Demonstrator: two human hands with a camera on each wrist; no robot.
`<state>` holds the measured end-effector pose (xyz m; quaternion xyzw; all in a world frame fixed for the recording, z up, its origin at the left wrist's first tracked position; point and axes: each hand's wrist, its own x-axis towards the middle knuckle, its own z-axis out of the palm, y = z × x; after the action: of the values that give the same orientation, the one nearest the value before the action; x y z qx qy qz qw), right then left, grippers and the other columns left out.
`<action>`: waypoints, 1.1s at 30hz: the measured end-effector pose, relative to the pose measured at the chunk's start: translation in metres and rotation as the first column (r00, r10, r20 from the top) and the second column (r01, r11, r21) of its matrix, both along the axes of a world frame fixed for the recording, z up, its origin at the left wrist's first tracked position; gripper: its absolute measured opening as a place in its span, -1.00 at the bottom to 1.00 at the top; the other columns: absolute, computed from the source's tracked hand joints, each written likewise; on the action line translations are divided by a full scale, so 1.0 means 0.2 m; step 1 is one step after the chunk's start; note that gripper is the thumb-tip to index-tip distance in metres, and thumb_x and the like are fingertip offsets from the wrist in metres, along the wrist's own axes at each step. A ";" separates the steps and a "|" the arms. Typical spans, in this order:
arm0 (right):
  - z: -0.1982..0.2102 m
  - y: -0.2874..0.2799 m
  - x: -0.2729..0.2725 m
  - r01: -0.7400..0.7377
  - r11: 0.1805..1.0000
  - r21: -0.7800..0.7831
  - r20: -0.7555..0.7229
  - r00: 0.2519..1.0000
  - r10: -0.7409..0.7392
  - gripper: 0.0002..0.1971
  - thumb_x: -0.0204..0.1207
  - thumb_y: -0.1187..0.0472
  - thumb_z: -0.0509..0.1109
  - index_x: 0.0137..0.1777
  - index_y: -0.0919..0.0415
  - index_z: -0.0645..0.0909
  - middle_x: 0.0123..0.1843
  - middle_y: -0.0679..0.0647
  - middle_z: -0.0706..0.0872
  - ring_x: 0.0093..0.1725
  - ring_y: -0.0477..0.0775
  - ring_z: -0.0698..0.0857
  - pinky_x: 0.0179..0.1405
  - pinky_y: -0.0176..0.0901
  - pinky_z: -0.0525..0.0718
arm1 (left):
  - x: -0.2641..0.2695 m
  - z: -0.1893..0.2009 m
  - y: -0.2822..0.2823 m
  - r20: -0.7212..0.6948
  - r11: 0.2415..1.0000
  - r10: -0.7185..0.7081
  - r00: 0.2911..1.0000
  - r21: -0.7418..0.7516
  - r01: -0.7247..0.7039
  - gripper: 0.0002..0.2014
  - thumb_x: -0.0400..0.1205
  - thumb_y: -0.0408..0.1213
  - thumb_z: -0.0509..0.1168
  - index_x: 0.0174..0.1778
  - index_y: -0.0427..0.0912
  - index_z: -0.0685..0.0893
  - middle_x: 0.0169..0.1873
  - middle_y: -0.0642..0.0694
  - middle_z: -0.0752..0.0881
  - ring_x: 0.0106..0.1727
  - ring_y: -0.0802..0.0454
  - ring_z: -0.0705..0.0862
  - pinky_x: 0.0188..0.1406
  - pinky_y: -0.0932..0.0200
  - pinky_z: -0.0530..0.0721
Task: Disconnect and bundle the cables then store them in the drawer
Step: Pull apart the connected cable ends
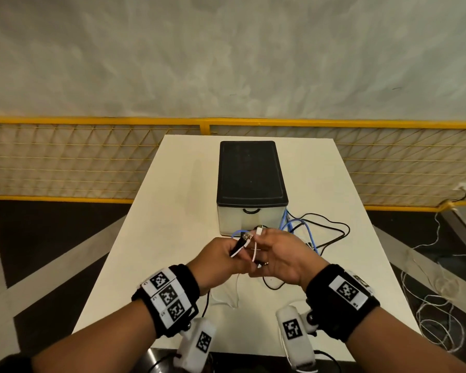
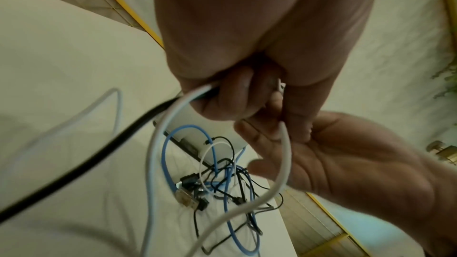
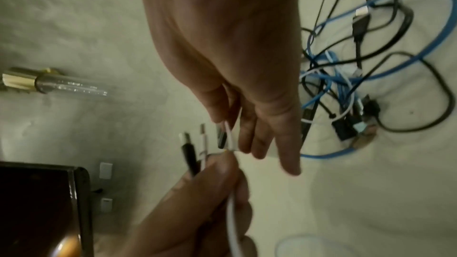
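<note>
Over the white table [image 1: 178, 211] both hands meet in front of the black-topped drawer box [image 1: 250, 179], whose drawer [image 1: 250, 219] is closed. My left hand [image 1: 226, 251] grips a black cable [image 2: 99, 155] and a white cable [image 2: 158, 134] together, their plugs [image 3: 188, 149] sticking out past the fingers. My right hand [image 1: 272, 246] pinches another white cable end [image 3: 228, 136] between thumb and fingertips, close beside the left hand [image 3: 197, 202]. The held cables loop down to the table under the hands. A tangle of blue, black and white cables [image 1: 315, 230] lies right of the box.
A yellow mesh fence [image 1: 92, 162] runs behind the table. White cords [image 1: 436, 305] lie on the dark floor to the right. The tangle [image 3: 346, 85] holds several loose plugs. The table's near edge is just below my wrists.
</note>
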<state>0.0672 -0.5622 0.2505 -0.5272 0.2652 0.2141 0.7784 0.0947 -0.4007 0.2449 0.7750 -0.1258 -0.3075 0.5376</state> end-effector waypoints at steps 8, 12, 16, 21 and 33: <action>-0.08 -0.11 -0.20 -0.485 0.808 -0.334 -0.015 0.860 0.510 -0.85 0.40 0.39 0.40 -0.08 0.21 0.72 -0.19 0.12 0.81 -0.23 0.04 0.77 -0.23 -0.15 0.73 | 0.08 0.06 0.20 -0.124 0.977 0.204 0.971 -0.043 -0.211 -0.80 0.64 -0.26 0.39 -0.28 -0.16 0.56 -0.54 -0.01 0.37 -0.60 0.12 0.22 -0.58 0.27 0.15; -0.18 -0.07 -0.33 -0.834 0.311 -0.457 -0.218 0.443 0.870 -0.82 0.36 0.30 0.40 -0.11 0.06 0.75 -0.08 0.12 0.83 -0.11 0.05 0.80 -0.26 -0.24 0.67 | 0.15 0.14 0.27 -0.128 0.924 0.340 0.932 -0.137 -0.356 -0.67 0.70 -0.10 0.29 -0.35 -0.12 0.46 -0.55 -0.01 0.32 -0.59 0.08 0.19 -0.52 0.17 0.17; -0.24 0.02 -0.35 -0.800 -0.099 -0.592 -0.340 0.136 0.930 -0.69 0.44 0.16 0.40 0.18 0.06 0.76 0.15 0.00 0.82 0.13 0.02 0.73 0.13 -0.10 0.66 | 0.16 0.22 0.30 -0.103 0.920 0.329 0.939 -0.188 -0.343 -0.56 0.72 0.00 0.21 -0.44 -0.16 0.47 -0.64 -0.01 0.36 -0.60 0.00 0.31 -0.46 0.13 0.38; -0.22 -0.01 -0.13 -0.538 0.120 -0.834 -0.230 0.537 0.811 -0.87 0.56 0.12 0.38 -0.04 0.07 0.77 -0.03 -0.06 0.79 -0.02 -0.03 0.72 -0.01 -0.22 0.62 | 0.13 0.23 0.32 -0.085 0.923 0.267 0.960 -0.265 -0.280 -0.45 0.76 0.03 0.09 -0.53 -0.14 0.54 -0.60 -0.10 0.38 -0.58 -0.05 0.39 -0.42 0.08 0.43; -0.42 -0.19 0.31 -0.188 0.025 -0.982 -0.159 0.890 0.427 -0.76 0.61 0.12 0.23 -0.07 0.13 0.75 -0.09 0.13 0.74 -0.11 0.17 0.72 -0.12 -0.09 0.68 | 0.15 0.26 0.32 -0.228 0.886 0.114 0.967 -0.416 -0.203 -0.32 0.59 0.26 0.00 -0.48 -0.24 0.70 -0.55 -0.22 0.56 -0.49 -0.19 0.65 -0.37 0.08 0.58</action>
<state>0.1295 -0.6003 0.1671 -0.9678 0.1465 0.0969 0.1805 0.1239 -0.3359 0.2969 0.6082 -0.0737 -0.3017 0.7305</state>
